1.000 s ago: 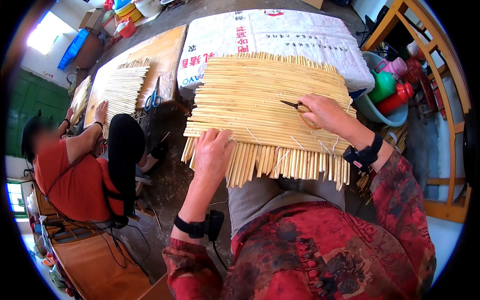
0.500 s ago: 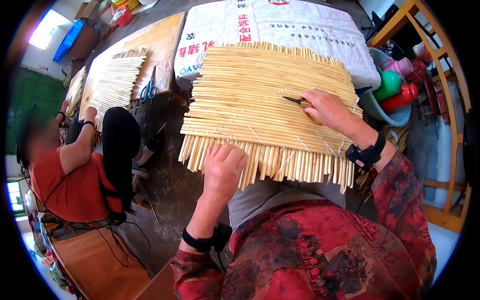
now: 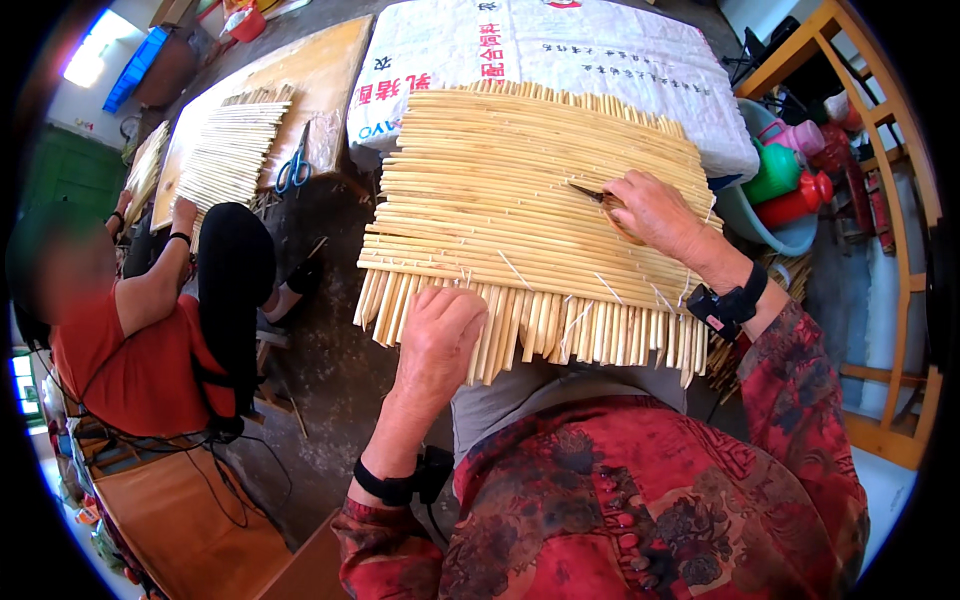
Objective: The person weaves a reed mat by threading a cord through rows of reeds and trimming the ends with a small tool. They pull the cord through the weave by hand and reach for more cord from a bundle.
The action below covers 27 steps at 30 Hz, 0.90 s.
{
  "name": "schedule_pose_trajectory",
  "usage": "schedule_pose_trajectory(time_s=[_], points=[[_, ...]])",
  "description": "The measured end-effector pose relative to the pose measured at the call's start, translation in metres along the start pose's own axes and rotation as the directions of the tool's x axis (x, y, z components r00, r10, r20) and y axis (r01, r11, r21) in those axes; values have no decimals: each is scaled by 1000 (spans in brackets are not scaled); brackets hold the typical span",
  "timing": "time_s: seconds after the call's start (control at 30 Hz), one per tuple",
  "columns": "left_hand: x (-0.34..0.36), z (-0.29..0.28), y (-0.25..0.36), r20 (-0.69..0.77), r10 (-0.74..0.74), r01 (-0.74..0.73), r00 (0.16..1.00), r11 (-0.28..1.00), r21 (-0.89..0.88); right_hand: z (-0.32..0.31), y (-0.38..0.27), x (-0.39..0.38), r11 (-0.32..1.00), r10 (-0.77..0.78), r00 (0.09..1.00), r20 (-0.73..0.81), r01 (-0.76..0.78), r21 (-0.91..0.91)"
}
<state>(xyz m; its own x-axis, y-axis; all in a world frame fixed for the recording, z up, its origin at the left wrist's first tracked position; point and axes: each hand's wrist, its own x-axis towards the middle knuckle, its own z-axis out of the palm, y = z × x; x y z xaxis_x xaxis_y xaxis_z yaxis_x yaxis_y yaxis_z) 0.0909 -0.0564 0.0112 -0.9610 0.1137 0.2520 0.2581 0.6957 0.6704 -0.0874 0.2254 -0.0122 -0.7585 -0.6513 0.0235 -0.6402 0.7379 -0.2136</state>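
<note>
A mat of pale straw-coloured stalks [image 3: 540, 190] lies across my lap and the covered table's near edge. Its upper stalks run crosswise, while others stick out toward me along the near side, with short white threads tied between them. My left hand [image 3: 440, 328] is closed at the mat's near left edge, fingers curled over the stalks; its thumb is hidden. Scissors [image 3: 588, 191] with dark blades are in my right hand [image 3: 652, 213], which rests on the mat's right part. The blades point left over the stalks; the handles are partly covered by my fingers.
A printed white sack cloth [image 3: 560, 50] covers the table. To the left, a person in red [image 3: 140, 340] handles another stalk mat [image 3: 235, 145] beside blue-handled scissors [image 3: 294, 170]. A light-blue basin [image 3: 775, 225] and a wooden frame [image 3: 895, 230] stand at right.
Both hands keep nearly the same places on the mat. The scissors have turned slightly, their tips a little higher. The whole view has shifted slightly.
</note>
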Motion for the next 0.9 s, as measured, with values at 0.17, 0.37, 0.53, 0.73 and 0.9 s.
schedule_pose_trajectory(time_s=[0.17,0.37,0.53,0.73,0.9], points=[[-2,-3,2,44,192,-196,980,964,181,3,6,-2,999,16,1000,0,-16,35],[-16,0,10,-6,294,-293,956,954,63,0,2,-3,1000,-1,1000,9,1,8],[-23,2,13,-186,157,-151,970,988,43,5,3,-4,1000,0,1000,-18,0,-22],[-4,-18,-3,-273,-42,116,961,958,261,10,5,-1,998,49,999,-21,-50,-34],[-15,-17,-17,-302,-87,177,949,942,286,0,1,1,991,41,996,-84,-29,132]])
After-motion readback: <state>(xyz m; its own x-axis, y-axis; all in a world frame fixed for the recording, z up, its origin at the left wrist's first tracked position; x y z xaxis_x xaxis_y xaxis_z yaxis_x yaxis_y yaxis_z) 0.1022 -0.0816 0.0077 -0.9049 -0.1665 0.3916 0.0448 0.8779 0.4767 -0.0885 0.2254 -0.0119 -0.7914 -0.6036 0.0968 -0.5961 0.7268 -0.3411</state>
